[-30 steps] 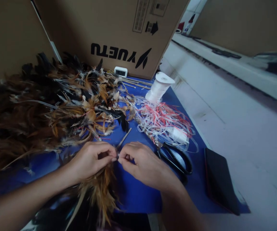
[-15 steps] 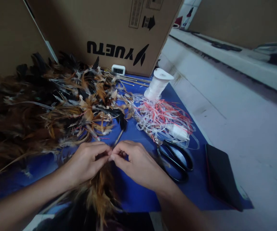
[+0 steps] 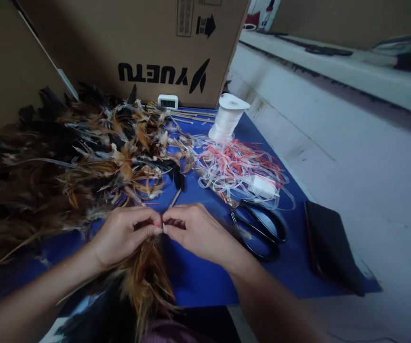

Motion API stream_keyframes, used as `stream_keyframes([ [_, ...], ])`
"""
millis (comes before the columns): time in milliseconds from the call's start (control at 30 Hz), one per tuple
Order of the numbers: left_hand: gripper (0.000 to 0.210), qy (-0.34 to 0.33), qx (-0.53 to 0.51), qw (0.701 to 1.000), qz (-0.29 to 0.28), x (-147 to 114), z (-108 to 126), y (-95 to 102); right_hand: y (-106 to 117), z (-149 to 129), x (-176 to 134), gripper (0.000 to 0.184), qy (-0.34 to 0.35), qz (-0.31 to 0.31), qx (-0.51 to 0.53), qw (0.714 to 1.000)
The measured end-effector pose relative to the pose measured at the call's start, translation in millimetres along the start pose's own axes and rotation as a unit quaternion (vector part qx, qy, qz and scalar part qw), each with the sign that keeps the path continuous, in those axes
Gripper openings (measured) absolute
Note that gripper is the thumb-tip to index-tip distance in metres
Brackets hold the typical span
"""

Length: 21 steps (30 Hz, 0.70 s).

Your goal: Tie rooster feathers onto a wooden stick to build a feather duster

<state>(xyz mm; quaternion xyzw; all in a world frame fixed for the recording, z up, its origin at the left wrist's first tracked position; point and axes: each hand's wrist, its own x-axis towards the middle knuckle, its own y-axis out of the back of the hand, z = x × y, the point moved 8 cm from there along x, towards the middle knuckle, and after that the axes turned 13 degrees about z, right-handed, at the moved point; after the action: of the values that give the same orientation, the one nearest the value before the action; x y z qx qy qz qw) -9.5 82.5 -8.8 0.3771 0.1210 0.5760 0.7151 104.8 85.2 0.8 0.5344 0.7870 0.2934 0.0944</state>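
My left hand [image 3: 128,233] is closed in a pinch at the top of a bundle of brown feathers [image 3: 150,271], which hangs down toward the table's near edge. Fingertip to fingertip with it, my right hand [image 3: 194,228] is pinched too; what lies between its fingers is too small to make out. A thin stick [image 3: 175,197] lies just beyond the fingers. To the right of my right hand rest scissors [image 3: 260,228] with black handles. Loose brown and black feathers [image 3: 119,157] are heaped beyond and left of my left hand.
Red and clear plastic strips [image 3: 237,166] lie tangled below a white spool [image 3: 228,116]. A black phone-like case [image 3: 330,247] lies at the blue table's right edge. A small digital clock [image 3: 167,101] stands before a cardboard box [image 3: 137,38]. A wall [image 3: 315,143] borders the right side.
The view has shifted slightly, so the background sits a little further left. Both hands keep pinching at the same spot, with small finger movements. Below them the feather bundle shows more openly.
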Motion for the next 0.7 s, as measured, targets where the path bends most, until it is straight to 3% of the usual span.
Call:
stream_keyframes([
  [333, 0.016, -0.012, 0.001, 1.0, -0.008, 0.9, 4.4, -1.0, -0.9, 0.8, 1.7, 0.016, -0.015, 0.031, -0.047, 0.998],
  [500, 0.014, -0.022, -0.002, 1.0, 0.0, 1.0, 4.1, 0.5, -4.5, 4.5, -2.6, 0.007, -0.043, -0.003, -0.004, 0.999],
  [700, 0.016, -0.024, 0.011, 1.0, -0.003, 2.0, 5.0, -0.6, -1.0, 0.7, -0.4, 0.021, -0.014, -0.011, -0.023, 1.0],
])
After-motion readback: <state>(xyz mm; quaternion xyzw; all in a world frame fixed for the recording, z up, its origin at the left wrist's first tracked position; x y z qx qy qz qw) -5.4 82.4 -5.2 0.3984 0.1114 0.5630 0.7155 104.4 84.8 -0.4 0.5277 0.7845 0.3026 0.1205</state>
